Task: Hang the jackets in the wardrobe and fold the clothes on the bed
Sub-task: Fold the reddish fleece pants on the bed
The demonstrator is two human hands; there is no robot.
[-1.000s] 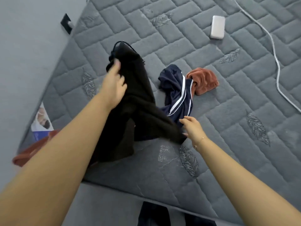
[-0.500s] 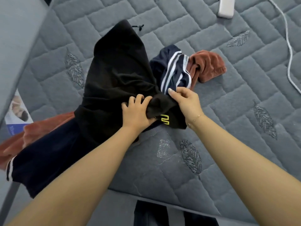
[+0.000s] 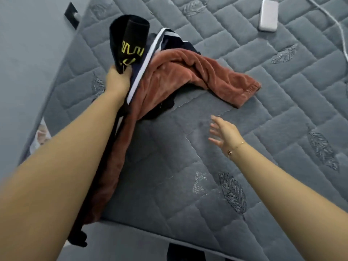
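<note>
Clothes bundle on mattress left, power bank far right behind.

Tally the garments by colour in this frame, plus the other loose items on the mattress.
Black garment: 1
Navy garment with white stripes: 1
Rust-brown garment: 1
White power bank: 1
White cable: 1
Total: 5

The left hand grips the bundle of clothes; the right hand holds nothing.

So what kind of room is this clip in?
Most likely a bedroom: a bare grey quilted mattress fills the view, loose clothes like a rust-coloured garment lie on it, and a white power bank with its cable sits nearby.
</note>
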